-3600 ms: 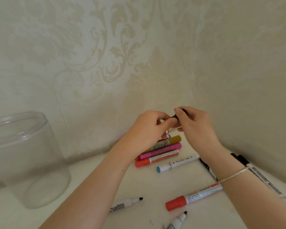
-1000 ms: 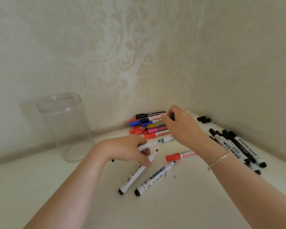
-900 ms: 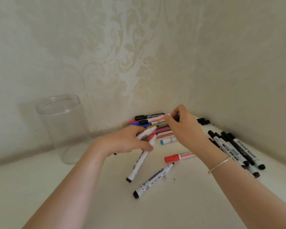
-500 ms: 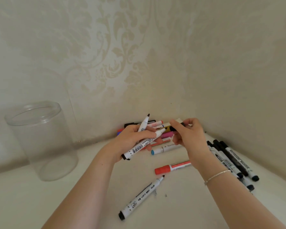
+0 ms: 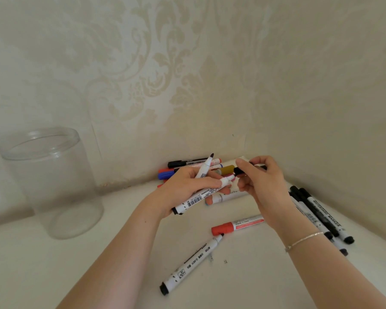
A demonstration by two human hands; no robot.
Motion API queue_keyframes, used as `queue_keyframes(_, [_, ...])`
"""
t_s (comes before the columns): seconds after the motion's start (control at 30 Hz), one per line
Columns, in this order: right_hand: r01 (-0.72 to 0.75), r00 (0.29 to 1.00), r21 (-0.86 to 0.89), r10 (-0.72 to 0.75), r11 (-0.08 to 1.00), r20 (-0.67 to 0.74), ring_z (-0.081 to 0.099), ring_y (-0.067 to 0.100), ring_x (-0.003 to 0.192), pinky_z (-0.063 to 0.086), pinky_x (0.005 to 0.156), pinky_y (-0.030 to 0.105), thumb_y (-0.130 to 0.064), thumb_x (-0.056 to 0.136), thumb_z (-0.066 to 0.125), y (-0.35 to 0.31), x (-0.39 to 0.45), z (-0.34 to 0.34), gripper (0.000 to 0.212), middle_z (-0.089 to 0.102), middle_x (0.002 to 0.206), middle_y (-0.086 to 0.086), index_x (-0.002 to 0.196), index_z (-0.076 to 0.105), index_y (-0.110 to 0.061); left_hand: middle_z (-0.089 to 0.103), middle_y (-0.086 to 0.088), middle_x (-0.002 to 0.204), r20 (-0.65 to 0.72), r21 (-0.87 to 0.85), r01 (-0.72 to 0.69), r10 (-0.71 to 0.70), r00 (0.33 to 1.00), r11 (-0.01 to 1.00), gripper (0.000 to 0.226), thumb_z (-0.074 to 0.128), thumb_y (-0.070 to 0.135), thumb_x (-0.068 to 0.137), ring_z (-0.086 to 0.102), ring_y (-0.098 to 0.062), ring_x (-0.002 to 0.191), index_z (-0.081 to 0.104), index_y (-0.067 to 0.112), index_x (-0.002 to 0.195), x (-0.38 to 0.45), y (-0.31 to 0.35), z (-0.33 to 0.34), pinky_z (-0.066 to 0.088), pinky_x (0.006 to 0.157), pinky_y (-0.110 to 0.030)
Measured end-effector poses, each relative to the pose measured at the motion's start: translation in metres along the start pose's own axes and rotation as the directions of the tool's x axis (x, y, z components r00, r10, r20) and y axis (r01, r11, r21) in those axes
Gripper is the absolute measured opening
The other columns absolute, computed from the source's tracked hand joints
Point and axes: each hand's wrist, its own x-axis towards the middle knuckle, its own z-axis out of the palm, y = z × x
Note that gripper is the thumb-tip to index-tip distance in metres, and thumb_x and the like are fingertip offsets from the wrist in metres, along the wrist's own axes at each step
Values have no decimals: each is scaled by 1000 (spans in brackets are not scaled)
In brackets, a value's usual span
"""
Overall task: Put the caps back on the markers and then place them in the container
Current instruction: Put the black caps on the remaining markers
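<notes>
My left hand (image 5: 187, 186) grips two uncapped white markers: one (image 5: 204, 168) points up with its black tip bare, the other (image 5: 194, 200) lies across my palm with its tip toward my right hand. My right hand (image 5: 261, 181) pinches a black cap (image 5: 240, 171) just right of that tip, a small gap between them. The clear plastic container (image 5: 51, 181) stands empty at the left. Another uncapped white marker (image 5: 192, 263) lies on the white table in front.
A red-capped marker (image 5: 234, 225) lies under my right wrist. Several capped black markers (image 5: 319, 216) lie at the right. A pile of coloured markers (image 5: 178, 169) sits in the corner against the patterned walls (image 5: 187, 74).
My left hand lifted two uncapped markers off the table to chest height. My right hand took a black cap from the corner and brought it next to one marker's tip.
</notes>
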Motion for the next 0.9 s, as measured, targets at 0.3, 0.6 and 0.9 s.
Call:
queue_keyframes(0.3, [22,1000,-50,-21,999,5,51,16,51,49,55,30,-11,87,66,2,-6,-1,19,60,66,8,89,48,-14,75,4,80,22,6,-39,39,999,999,8,62,11,90,64,-3,56,68,15,87,-4,2,6,47,55,-13])
queue_keyframes(0.6, [40,999,-38,-40,998,16,61,17,57,53,62,30,-9,91,60,4,-12,-2,6,65,68,6,88,54,-12,74,-1,83,11,14,-56,56,998,998,6,64,17,90,66,-3,61,69,18,92,-3,0,11,48,58,-14])
queue_keyframes(0.9, [43,999,77,-43,996,1,69,20,73,58,72,28,-4,88,62,4,-19,-3,7,71,85,15,93,63,1,74,-1,75,-104,53,-53,58,993,997,7,69,28,86,56,-7,53,73,22,83,-3,-5,14,43,50,-14])
